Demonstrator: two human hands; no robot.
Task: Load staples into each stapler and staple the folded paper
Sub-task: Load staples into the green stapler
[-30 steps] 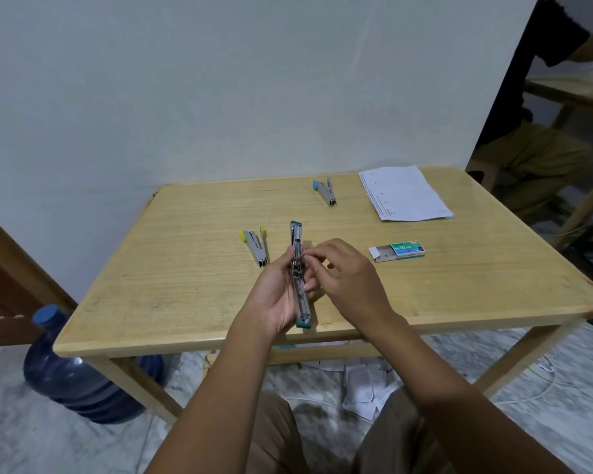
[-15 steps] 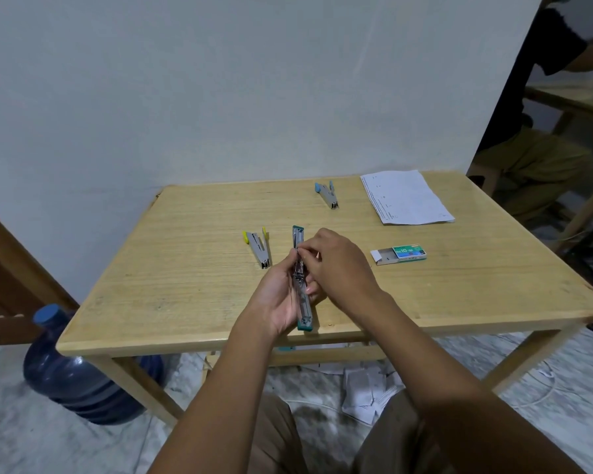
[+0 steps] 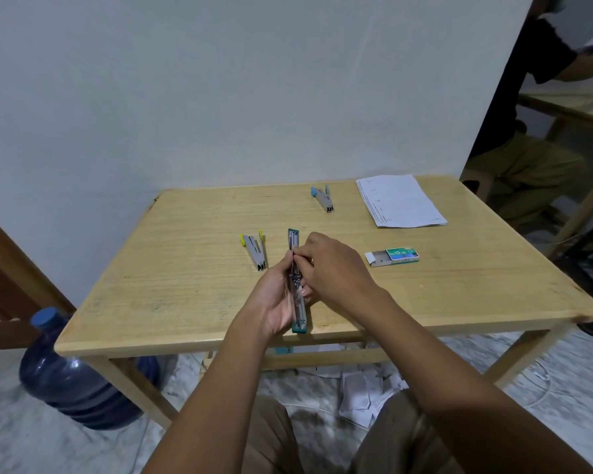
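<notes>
Head view. Grips the teal stapler (image 3: 298,302) with the left hand (image 3: 274,299), fingers curled round its sides, above the table's (image 3: 185,285) near edge. Lies swung open flat, long and narrow, probably to turn the shiny metal channel upward for loading. Pinches at mid-channel with the right hand (image 3: 336,268), fingertips together; cannot tell whether on a staple strip. Within reach to the right: small card box (image 3: 392,257), tray slid out. Farther back: flat white paper (image 3: 399,201), printed. Waiting on the pale wood grain: yellow stapler (image 3: 255,249), blue stapler (image 3: 323,199), grey metal, plastic-tipped.
</notes>
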